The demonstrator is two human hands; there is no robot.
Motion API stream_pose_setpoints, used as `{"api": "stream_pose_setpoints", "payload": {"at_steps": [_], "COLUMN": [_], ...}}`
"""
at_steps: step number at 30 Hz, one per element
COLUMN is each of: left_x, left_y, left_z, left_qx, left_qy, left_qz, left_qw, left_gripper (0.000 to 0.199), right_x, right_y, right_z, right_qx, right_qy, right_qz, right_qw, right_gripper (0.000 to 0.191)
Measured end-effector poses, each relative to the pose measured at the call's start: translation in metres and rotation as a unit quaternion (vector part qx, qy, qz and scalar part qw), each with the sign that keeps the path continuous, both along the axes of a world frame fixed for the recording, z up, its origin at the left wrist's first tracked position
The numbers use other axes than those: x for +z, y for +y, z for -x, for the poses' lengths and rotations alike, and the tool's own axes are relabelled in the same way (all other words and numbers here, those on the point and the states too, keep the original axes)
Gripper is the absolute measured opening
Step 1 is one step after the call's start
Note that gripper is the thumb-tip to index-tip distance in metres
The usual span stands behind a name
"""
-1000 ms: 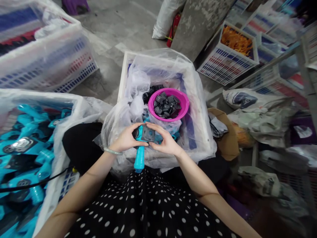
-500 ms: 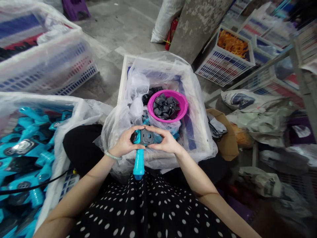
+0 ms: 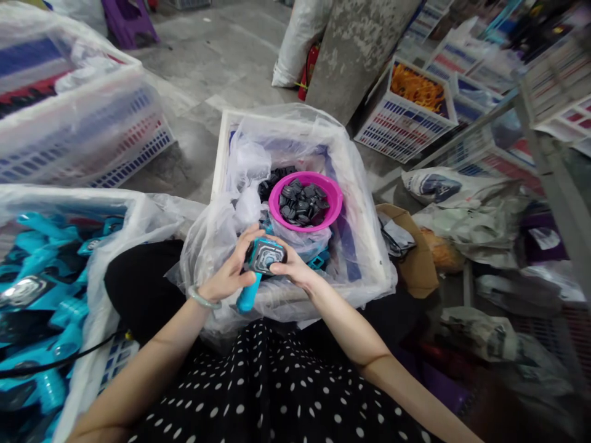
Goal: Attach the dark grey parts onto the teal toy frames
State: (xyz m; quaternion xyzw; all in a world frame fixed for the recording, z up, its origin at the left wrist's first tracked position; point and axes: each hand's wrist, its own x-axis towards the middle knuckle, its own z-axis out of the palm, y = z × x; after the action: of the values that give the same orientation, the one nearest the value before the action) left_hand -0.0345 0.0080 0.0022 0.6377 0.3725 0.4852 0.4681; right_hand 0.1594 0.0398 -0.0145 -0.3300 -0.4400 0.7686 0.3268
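A turquoise toy part (image 3: 250,294) with a dark grey and silver face is held over the near edge of the lined crate (image 3: 373,271). My left hand (image 3: 233,269) has its fingers round the part's left side, thumb near the handle. My right hand (image 3: 295,266) grips the right side, with the thumb on the patterned face. The handle points down toward my lap. Just beyond my hands, a pink bowl (image 3: 337,209) of small black pieces (image 3: 302,202) rests in the crate.
At the left stands a lined crate (image 3: 133,203) full of turquoise parts (image 3: 39,289), with another crate (image 3: 143,117) behind it. An opened cardboard box (image 3: 418,271) and plastic bags (image 3: 480,215) lie at the right. A pillar (image 3: 355,49) rises beyond.
The toy part has been turned, so its silver patterned face shows instead of the plain grey piece. Its handle has swung left, and my right thumb has moved onto the face.
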Motion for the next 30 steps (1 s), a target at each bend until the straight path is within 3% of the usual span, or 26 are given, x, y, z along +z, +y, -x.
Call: {"api": "stream_pose_setpoints", "payload": {"at_steps": [4, 8, 13, 17, 21, 25, 28, 30], "left_x": [-0.004, -0.027, -0.053, -0.050, -0.045, -0.056, -0.065, -0.066], "left_y": [-0.004, 0.008, 0.024, 0.032, 0.049, 0.069, 0.081, 0.086], "left_z": [-0.024, -0.034, -0.028, -0.026, -0.034, -0.049, -0.054, -0.052], "left_qx": [0.168, 0.219, 0.258, 0.250, 0.268, 0.284, 0.278, 0.286], "left_qy": [-0.048, -0.112, -0.138, -0.149, -0.178, -0.223, -0.255, -0.305], "left_qz": [0.099, 0.138, 0.174, 0.178, 0.156, 0.156, 0.176, 0.232], "left_qw": [0.980, 0.959, 0.940, 0.940, 0.934, 0.919, 0.909, 0.878], "left_gripper": [0.045, 0.036, 0.036, 0.032, 0.027, 0.028, 0.031, 0.035], "right_x": [0.002, -0.010, -0.031, -0.038, -0.039, -0.045, -0.052, -0.056], "right_y": [0.009, 0.024, 0.044, 0.057, 0.063, 0.068, 0.093, 0.127], "right_z": [0.007, 0.011, 0.018, 0.023, 0.025, 0.020, 0.003, -0.016], "right_qx": [-0.034, -0.028, 0.013, 0.051, 0.000, -0.038, 0.000, 0.036], "right_qy": [-0.033, -0.081, -0.103, -0.065, -0.047, -0.075, -0.125, -0.198], "right_qz": [-0.082, -0.083, -0.055, -0.034, -0.069, -0.089, -0.136, -0.156], "right_qw": [0.995, 0.993, 0.993, 0.996, 0.997, 0.992, 0.983, 0.967], "right_gripper": [0.084, 0.077, 0.075, 0.082, 0.086, 0.085, 0.087, 0.082]}}
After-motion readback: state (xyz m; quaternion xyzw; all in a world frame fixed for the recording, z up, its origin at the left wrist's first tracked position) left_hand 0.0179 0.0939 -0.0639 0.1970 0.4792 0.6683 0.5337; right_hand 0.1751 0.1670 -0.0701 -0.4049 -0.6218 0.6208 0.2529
